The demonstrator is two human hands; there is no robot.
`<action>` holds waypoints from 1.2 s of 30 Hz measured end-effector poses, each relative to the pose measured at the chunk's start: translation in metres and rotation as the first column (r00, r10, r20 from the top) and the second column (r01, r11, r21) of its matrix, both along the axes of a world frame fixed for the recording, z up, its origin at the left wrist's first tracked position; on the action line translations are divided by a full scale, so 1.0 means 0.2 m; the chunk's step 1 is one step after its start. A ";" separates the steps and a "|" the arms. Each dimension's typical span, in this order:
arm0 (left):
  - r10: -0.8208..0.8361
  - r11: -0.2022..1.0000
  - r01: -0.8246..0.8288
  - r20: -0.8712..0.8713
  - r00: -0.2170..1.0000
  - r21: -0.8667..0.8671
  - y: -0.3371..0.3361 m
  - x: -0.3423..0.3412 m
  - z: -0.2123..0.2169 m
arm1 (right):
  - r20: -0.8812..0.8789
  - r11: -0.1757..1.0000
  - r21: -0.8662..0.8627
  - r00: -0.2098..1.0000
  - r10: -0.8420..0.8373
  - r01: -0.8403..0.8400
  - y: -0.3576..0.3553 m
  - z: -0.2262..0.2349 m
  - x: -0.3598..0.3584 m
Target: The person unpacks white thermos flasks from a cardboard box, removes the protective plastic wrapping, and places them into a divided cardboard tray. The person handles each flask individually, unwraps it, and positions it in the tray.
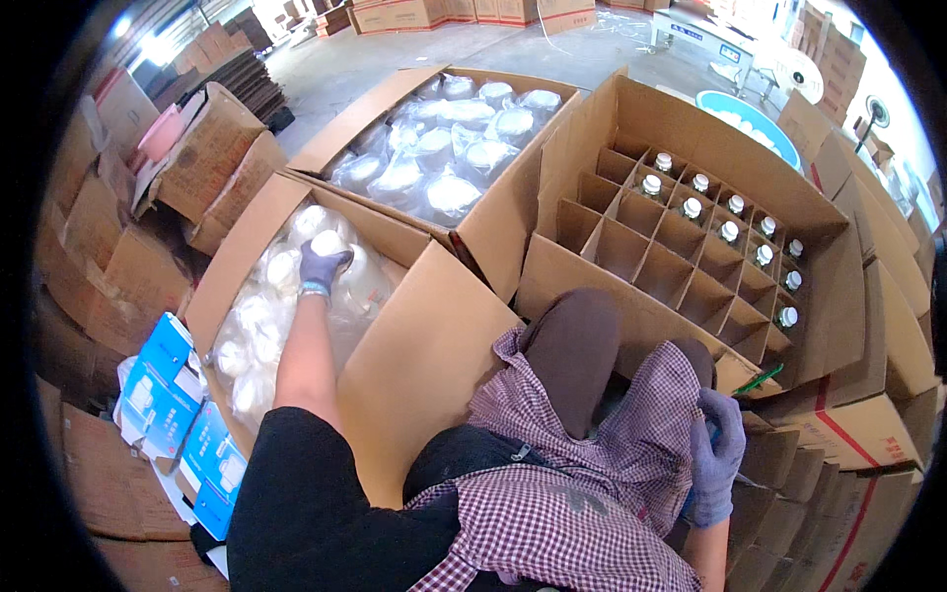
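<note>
My left hand (323,268), in a purple-grey glove, reaches into the near left carton (441,331). Its fingers close around the top of a white-capped clear bottle (361,288). Around it lie several more white-capped bottles (258,321) wrapped in clear plastic bags. Beside my right knee is my right hand (717,459), also gloved, with its fingers curled in; what they hold, if anything, is hidden. To the right, a carton (572,276) with cardboard dividers (663,274) holds several upright white-capped bottles (729,232) in its far and right cells; cells nearer its left side hold none.
A further carton (503,222) of bagged, white-lidded containers (434,148) stands beyond the near left one. Flattened cartons (222,178) and blue printed boxes (163,385) lie at left. Stacked cartons (853,419) line the right. Farther back are a blue tub (750,123) and a pedestal fan (874,111).
</note>
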State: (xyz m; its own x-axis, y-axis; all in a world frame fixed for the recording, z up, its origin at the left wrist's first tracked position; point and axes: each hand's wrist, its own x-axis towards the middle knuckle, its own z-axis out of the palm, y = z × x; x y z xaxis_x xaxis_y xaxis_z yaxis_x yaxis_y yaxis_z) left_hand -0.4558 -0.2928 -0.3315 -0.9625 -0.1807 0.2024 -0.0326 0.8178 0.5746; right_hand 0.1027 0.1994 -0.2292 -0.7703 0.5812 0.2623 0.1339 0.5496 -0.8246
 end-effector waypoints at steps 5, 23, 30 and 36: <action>-0.077 0.997 0.076 -0.044 0.996 -0.031 -0.23 0.01 -0.03 | -0.018 0.997 -0.030 0.997 0.068 -0.069 -0.03 -0.06 -0.06; -0.789 0.609 0.571 -0.497 0.362 -0.550 1.22 1.67 1.37 | -0.415 0.871 -0.343 0.889 0.195 -0.351 -0.32 0.38 -0.21; -0.922 -0.015 0.983 -0.377 -0.084 -0.183 1.50 1.80 0.88 | -0.171 0.995 -0.073 0.982 -0.082 0.070 -0.08 -0.16 -0.12; -0.852 0.498 0.688 0.153 0.500 0.528 1.34 1.29 0.45 | -0.160 0.957 -0.195 0.970 0.185 -0.214 -0.03 -0.16 -0.06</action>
State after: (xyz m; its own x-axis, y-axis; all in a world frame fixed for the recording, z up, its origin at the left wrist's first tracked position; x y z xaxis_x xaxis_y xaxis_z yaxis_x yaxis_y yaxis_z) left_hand -0.1970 -0.0252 -0.2413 -0.7124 0.6979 -0.0734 0.2435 0.3439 0.9069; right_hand 0.0914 0.1936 -0.2608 -0.8408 0.4727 0.2637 -0.0847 0.3662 -0.9267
